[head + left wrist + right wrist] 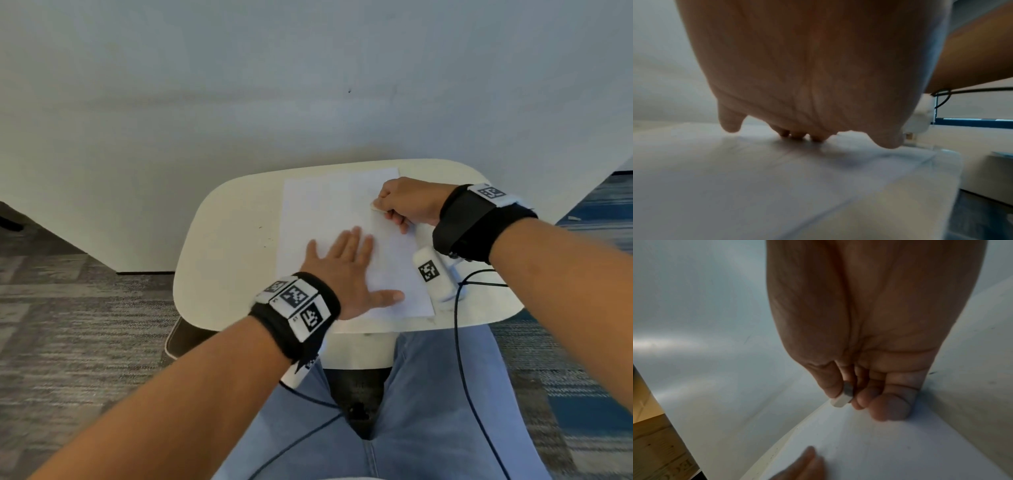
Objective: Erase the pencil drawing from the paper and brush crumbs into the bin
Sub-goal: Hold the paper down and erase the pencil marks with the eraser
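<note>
Head view is showing the left hand (346, 270) pressing spread, flat fingers on the paper (318, 212), while right wrist is catching the right hand (869, 386) pinching the eraser (841, 400) at the sheet's edge beyond its fingertips, risking a crumple if the pressing slackens.

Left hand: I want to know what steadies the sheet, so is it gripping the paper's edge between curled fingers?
No. The left hand lies flat with fingers spread on top of the paper.
</note>
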`<act>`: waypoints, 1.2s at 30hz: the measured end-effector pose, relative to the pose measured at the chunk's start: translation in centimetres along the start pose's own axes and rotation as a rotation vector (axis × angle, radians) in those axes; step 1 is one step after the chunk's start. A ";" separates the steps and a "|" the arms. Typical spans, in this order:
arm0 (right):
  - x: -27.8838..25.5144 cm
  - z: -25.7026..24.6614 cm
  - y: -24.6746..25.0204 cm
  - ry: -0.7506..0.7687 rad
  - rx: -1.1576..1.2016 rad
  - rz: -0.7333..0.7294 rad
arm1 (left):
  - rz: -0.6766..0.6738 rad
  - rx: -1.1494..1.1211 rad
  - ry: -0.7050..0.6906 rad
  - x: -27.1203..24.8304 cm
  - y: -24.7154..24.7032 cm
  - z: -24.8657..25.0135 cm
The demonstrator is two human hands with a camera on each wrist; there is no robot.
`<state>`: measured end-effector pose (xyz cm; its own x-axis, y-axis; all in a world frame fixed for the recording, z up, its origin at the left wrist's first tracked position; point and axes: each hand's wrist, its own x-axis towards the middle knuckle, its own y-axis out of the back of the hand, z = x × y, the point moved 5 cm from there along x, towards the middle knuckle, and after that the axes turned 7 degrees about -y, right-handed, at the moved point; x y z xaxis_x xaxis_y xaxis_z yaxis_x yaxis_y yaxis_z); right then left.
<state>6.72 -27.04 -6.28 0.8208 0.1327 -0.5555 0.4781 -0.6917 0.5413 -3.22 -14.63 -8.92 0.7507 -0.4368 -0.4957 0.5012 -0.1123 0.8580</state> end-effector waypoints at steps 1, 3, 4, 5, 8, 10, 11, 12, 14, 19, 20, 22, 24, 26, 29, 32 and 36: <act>0.0 0.0 -0.1 -0.001 0.001 -0.002 | -0.013 0.000 0.101 -0.2 -0.2 -1.4; 0.1 0.0 0.0 -0.001 0.006 -0.006 | -0.056 0.007 0.356 -1.4 -0.1 -4.6; 0.1 0.1 0.0 -0.002 0.009 -0.008 | -0.086 0.020 0.465 -2.2 0.0 -5.8; 0.1 0.1 0.0 -0.002 0.007 -0.010 | -0.100 0.032 0.523 -2.5 0.4 -6.3; 0.0 -0.1 0.0 -0.008 0.008 -0.012 | 0.015 0.007 0.332 -1.0 2.0 -3.6; -0.1 -0.1 -0.1 -0.009 0.021 -0.010 | 0.053 -0.011 0.045 0.7 2.3 0.1; -0.2 -0.2 -0.1 -0.008 0.027 -0.009 | 0.045 -0.009 -0.047 1.2 2.0 1.6; -0.2 -0.2 -0.1 -0.008 0.031 -0.007 | 0.025 -0.006 -0.078 1.6 1.6 2.2; -0.3 -0.2 -0.1 -0.017 0.036 -0.004 | -0.012 -0.013 0.006 1.5 0.8 1.0; -0.2 0.0 0.0 -0.028 0.022 -0.006 | -0.033 -0.007 0.430 -1.4 0.4 -6.4; -0.2 0.0 0.0 -0.032 0.021 -0.006 | -0.012 0.001 0.396 -1.5 0.5 -6.2; -0.2 -0.1 -0.1 -0.036 0.028 -0.010 | 0.039 0.001 0.162 -0.9 0.8 -2.9; -0.3 -0.2 -0.2 -0.035 0.039 -0.006 | 0.041 0.002 -0.085 -0.3 0.5 1.7; -0.3 -0.1 -0.1 -0.037 0.043 0.000 | 0.018 0.003 -0.162 0.2 -0.2 3.9; -0.2 0.0 -0.1 -0.046 0.047 -0.006 | -0.008 0.028 0.055 -0.5 -1.0 0.8; -0.2 0.1 0.1 -0.054 0.053 -0.018 | -0.026 0.023 0.347 -1.5 -0.2 -3.3; -0.3 -0.1 0.0 -0.055 0.058 -0.023 | 0.061 0.028 0.012 0.1 1.3 0.6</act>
<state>6.52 -27.02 -6.07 0.7908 0.1108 -0.6019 0.4764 -0.7288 0.4918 -2.77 -15.38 -7.77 0.7846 -0.4328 -0.4440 0.4425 -0.1108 0.8899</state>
